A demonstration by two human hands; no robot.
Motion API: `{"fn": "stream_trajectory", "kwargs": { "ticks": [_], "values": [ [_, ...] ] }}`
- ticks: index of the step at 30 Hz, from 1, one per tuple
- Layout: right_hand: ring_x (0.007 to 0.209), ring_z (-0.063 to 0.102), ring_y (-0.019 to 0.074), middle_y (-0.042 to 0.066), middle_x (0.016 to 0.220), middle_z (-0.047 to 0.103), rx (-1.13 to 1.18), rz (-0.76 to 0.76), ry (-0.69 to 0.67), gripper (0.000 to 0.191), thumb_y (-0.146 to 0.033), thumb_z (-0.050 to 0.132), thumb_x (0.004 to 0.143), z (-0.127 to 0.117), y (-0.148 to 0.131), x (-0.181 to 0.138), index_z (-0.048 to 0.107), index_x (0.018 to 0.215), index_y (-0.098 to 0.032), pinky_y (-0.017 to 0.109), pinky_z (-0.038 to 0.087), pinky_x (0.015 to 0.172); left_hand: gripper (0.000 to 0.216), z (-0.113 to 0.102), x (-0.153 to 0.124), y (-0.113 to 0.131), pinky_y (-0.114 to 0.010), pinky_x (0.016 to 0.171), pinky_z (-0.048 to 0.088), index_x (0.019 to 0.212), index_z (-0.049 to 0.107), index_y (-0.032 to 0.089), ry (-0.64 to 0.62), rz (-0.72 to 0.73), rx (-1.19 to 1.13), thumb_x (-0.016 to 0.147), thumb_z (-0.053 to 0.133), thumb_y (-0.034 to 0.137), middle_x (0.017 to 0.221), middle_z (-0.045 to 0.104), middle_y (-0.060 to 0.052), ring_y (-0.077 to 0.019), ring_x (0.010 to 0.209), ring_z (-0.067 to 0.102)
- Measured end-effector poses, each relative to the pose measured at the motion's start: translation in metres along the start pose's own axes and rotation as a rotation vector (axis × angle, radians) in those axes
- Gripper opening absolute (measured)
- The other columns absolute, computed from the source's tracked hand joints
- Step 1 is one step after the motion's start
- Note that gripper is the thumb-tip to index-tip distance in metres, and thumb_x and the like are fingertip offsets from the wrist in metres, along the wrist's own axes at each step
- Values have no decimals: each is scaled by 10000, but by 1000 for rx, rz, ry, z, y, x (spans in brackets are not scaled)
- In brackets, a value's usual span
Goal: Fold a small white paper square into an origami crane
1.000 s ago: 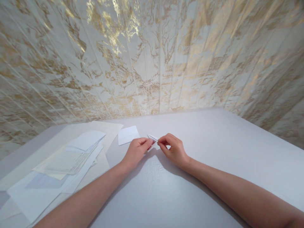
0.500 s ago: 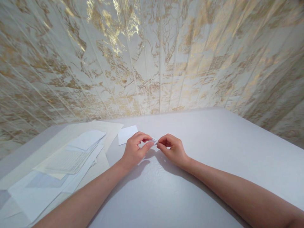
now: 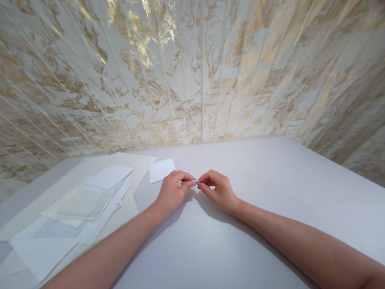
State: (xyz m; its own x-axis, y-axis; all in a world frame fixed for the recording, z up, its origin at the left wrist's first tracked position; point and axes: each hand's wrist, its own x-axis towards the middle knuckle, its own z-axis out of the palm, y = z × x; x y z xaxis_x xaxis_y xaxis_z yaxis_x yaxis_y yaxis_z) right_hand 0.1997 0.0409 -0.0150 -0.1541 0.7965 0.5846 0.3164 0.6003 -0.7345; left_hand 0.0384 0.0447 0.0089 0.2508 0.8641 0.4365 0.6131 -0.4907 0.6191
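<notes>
Between my two hands is a small folded piece of white paper (image 3: 195,179), mostly covered by the fingers. My left hand (image 3: 174,188) pinches its left part between thumb and fingers. The right end is pinched in the fingertips of my right hand (image 3: 219,189). Both hands are held just over the white table (image 3: 210,245), and their shadows fall beneath them. A white rectangular piece of paper (image 3: 161,170) lies flat just behind my left hand.
On the left side of the table spreads a pile of papers, with a printed sheet (image 3: 86,204), a folded white sheet (image 3: 111,176) and larger cream sheets (image 3: 136,162). A gold-patterned white curtain or wall covering (image 3: 186,80) rises behind the table.
My left fingers have closed further on the folded paper, and its gap looks narrower. My left hand has shifted slightly; my right hand has hardly moved.
</notes>
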Motion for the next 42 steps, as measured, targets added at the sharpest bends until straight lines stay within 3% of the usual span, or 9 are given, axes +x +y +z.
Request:
{"fn": "stream_trajectory", "kwargs": {
  "ticks": [8,14,16,20,24,28,33,38,42],
  "values": [
    [535,520,98,-5,604,543,34,74,-10,40,-166,572,699,-1,1,1,559,662,-168,209,445,500,110,-3,1,0,-291,682,397,588,600,198,57,59,77,688,643,211,617,607,15,-156,679,534],
    [554,544,115,2,614,569,189,218,-48,68,-223,567,702,-3,4,3,529,683,-171,233,444,522,55,-2,1,-5,-338,861,391,608,619,195,152,9,-140,657,641,203,950,585,-40,-188,932,533],
    [557,542,110,-6,613,560,220,234,-69,80,-235,572,696,-3,4,3,524,682,-173,230,441,528,66,0,1,-7,-324,825,419,605,596,185,116,-57,-274,665,616,205,926,602,-41,-179,891,557],
    [547,516,96,-20,609,538,228,255,-111,108,-263,577,699,-4,4,4,519,685,-173,212,426,508,74,4,0,-11,-262,636,444,640,556,180,62,-172,-380,669,606,225,673,593,11,-127,628,539],
    [587,514,100,-10,654,542,160,217,-113,146,-301,582,715,-4,2,4,552,765,-166,203,429,508,143,5,-2,-8,-240,641,426,745,549,186,82,-163,-346,633,635,205,674,569,34,-115,644,528],
    [618,537,114,21,677,579,78,126,-101,157,-308,551,763,-5,2,3,583,734,-157,222,449,546,241,4,-4,-1,-242,650,430,841,561,186,22,-185,-434,614,642,188,697,569,29,-117,671,540],
    [629,549,123,30,676,596,43,48,-80,168,-315,549,781,-5,4,1,591,719,-165,236,471,566,198,6,-4,-1,-247,585,441,817,598,172,-31,-274,-528,627,640,210,714,590,11,-117,620,543],
    [602,544,118,27,668,592,89,103,-49,173,-317,550,775,-5,6,2,590,719,-157,227,464,543,209,3,-6,1,-281,726,456,845,607,186,93,-56,-314,640,650,169,810,626,-9,-136,735,552],
    [578,534,113,21,650,583,124,151,4,180,-328,564,762,-5,6,3,585,721,-154,222,459,523,147,0,-6,3,-263,706,457,811,614,185,160,132,-180,670,640,153,868,588,-28,-120,715,534]
  ]
}}
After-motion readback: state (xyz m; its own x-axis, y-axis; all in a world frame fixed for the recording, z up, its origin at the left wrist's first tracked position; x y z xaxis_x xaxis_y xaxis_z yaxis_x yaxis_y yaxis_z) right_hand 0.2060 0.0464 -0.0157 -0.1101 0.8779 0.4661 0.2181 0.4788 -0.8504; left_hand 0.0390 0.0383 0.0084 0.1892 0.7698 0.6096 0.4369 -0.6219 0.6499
